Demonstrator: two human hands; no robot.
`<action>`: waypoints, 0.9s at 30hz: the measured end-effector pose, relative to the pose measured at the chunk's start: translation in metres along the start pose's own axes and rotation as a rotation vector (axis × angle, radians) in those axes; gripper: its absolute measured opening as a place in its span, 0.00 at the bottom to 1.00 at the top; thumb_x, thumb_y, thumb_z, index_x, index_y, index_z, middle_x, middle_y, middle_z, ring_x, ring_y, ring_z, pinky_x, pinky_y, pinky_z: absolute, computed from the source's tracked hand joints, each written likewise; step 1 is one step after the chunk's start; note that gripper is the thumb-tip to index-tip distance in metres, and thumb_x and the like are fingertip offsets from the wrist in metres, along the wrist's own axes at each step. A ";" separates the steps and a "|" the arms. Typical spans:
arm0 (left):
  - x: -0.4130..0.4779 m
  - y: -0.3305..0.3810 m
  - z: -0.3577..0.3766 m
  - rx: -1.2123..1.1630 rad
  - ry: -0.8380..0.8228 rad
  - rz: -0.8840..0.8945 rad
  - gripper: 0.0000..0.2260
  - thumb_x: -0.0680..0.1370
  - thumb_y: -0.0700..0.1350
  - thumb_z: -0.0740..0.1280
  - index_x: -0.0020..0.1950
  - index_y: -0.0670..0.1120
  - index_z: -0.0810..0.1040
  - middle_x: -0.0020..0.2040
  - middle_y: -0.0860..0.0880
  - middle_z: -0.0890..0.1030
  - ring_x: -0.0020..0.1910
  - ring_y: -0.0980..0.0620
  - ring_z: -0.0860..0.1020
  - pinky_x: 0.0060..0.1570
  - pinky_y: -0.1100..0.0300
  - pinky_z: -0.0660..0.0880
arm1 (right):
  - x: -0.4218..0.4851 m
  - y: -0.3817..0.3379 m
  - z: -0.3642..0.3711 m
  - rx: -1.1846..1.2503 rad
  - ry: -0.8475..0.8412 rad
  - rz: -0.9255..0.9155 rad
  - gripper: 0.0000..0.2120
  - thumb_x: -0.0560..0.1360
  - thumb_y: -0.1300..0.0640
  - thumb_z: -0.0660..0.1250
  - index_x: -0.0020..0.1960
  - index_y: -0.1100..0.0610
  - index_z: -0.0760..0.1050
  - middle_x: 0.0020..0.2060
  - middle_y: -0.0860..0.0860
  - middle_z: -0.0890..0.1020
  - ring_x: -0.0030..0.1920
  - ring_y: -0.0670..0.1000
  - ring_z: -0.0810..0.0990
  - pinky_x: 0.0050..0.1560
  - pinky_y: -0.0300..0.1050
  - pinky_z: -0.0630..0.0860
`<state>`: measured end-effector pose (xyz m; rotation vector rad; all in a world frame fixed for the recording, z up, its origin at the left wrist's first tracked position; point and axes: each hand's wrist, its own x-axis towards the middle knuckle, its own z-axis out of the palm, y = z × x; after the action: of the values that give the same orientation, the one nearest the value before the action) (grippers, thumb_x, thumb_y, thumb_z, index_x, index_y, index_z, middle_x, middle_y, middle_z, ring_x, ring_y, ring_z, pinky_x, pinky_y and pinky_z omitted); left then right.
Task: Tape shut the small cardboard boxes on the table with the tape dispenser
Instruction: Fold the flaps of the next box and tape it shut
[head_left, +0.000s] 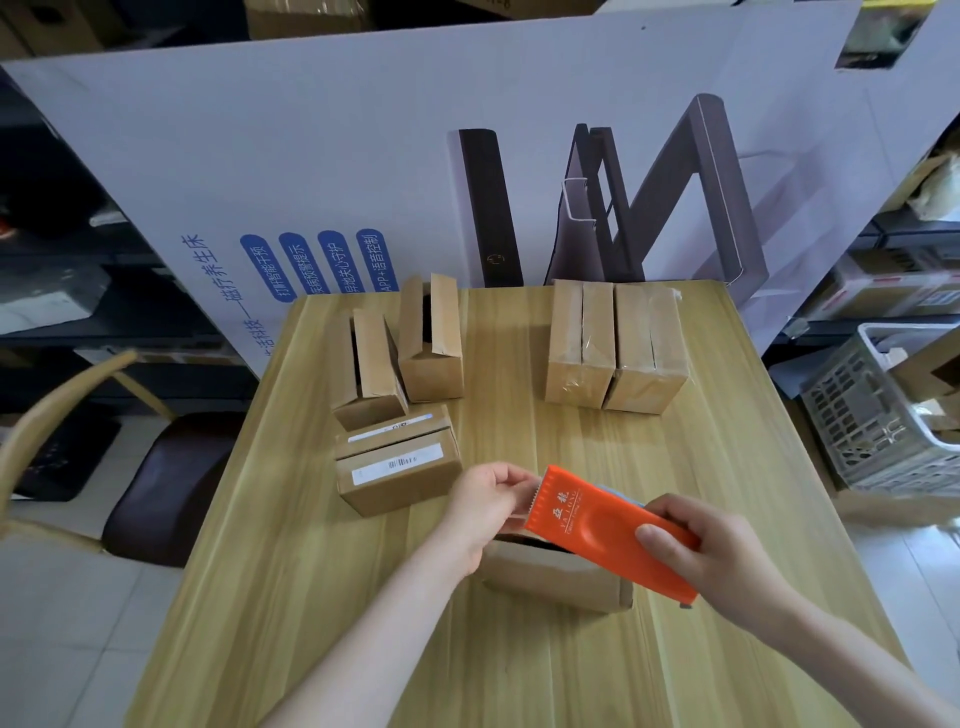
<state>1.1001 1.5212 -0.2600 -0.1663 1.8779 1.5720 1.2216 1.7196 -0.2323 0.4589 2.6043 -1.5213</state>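
Wooden table (519, 649) — open boxes (400, 353) left, taped pair (615, 348) right; left hand (488, 509) and right hand (711, 551), grip closed on orange dispenser (597, 525).

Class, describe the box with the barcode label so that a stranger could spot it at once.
Start at the wooden table. On its left half, nearer the viewer than two open boxes, lies the box. It alone bears white labels on top.

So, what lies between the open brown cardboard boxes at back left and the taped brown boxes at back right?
Only bare light wooden table lies between them, as the head view shows.
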 end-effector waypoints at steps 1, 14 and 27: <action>0.000 0.001 -0.001 0.048 0.052 0.033 0.03 0.77 0.42 0.70 0.44 0.43 0.83 0.37 0.49 0.85 0.36 0.53 0.82 0.39 0.59 0.80 | 0.001 -0.001 0.000 -0.024 -0.006 -0.001 0.06 0.76 0.57 0.69 0.41 0.50 0.79 0.32 0.55 0.82 0.25 0.61 0.79 0.22 0.53 0.76; 0.011 0.000 -0.031 0.288 0.194 0.134 0.06 0.73 0.38 0.73 0.37 0.45 0.83 0.33 0.47 0.84 0.30 0.53 0.80 0.37 0.60 0.78 | 0.001 -0.030 0.008 -0.191 -0.117 0.047 0.06 0.76 0.47 0.67 0.42 0.46 0.76 0.31 0.50 0.83 0.24 0.48 0.80 0.34 0.54 0.80; 0.028 -0.046 -0.088 0.407 0.401 0.012 0.11 0.73 0.38 0.72 0.33 0.50 0.82 0.31 0.50 0.83 0.30 0.53 0.81 0.45 0.51 0.82 | -0.014 -0.004 -0.016 -0.237 -0.165 0.214 0.07 0.75 0.48 0.68 0.41 0.50 0.80 0.31 0.51 0.82 0.24 0.58 0.81 0.27 0.58 0.79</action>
<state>1.0663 1.4379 -0.3099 -0.3047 2.4711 1.1902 1.2346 1.7285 -0.2174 0.5414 2.4735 -1.1193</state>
